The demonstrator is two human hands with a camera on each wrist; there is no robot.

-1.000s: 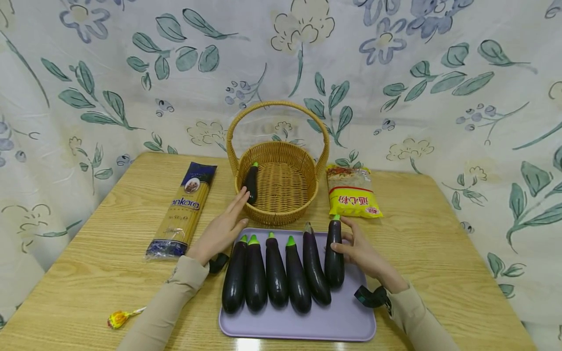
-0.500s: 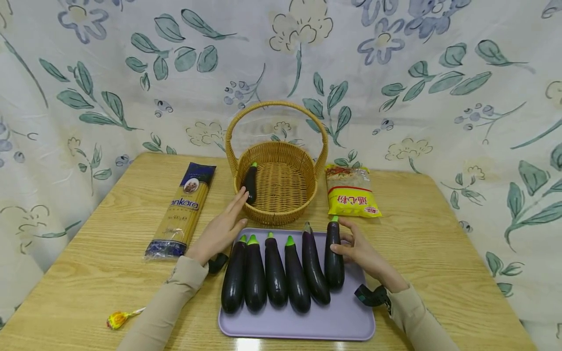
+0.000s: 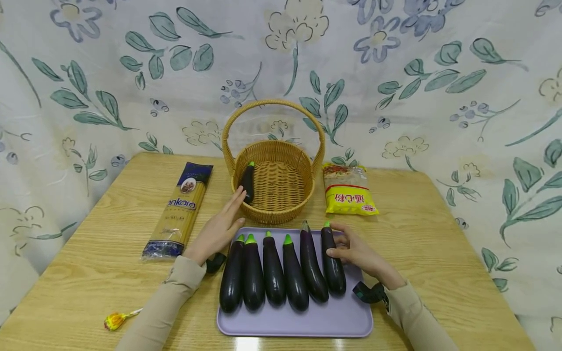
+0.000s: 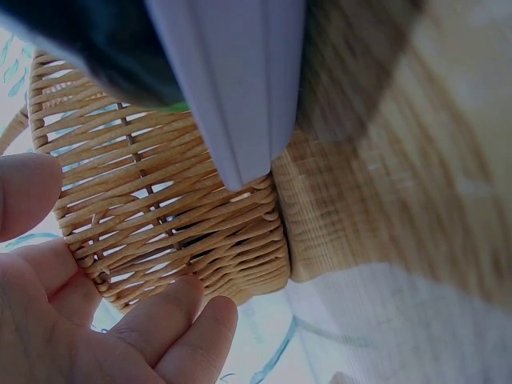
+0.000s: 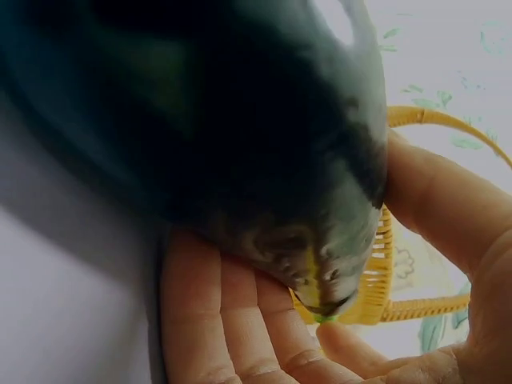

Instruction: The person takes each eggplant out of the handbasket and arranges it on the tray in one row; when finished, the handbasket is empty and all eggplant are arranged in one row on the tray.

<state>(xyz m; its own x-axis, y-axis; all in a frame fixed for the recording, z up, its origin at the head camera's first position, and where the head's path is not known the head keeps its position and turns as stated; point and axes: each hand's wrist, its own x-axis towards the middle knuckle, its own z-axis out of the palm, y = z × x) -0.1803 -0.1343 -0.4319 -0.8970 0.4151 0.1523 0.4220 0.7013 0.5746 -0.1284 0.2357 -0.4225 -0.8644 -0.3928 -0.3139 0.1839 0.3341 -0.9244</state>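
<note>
At the right end of the lilac tray (image 3: 294, 326), my right hand (image 3: 360, 253) holds an eggplant (image 3: 334, 273) between thumb and fingers near its green stem. The right wrist view shows fingers (image 5: 192, 312) under this dark, glossy eggplant and the thumb on its other side. Several more eggplants (image 3: 273, 273) lie side by side to its left, stems pointing away from me. My left hand (image 3: 219, 231) rests its straight fingers on the near left rim of the wicker basket (image 3: 281, 214). One eggplant (image 3: 248, 183) leans inside that basket against the left wall.
A long pack of spaghetti (image 3: 180, 209) lies left of the basket. On its right is a yellow-and-clear food bag (image 3: 350, 191). A wrapped lollipop (image 3: 116, 321) lies at the front left of the wooden table (image 3: 430, 243). Floral cloth (image 3: 281, 58) hangs behind.
The eggplant in my right hand has come slightly toward me, its stem end tipping left. My left hand stays at the basket rim. The whole head view has shifted a little.
</note>
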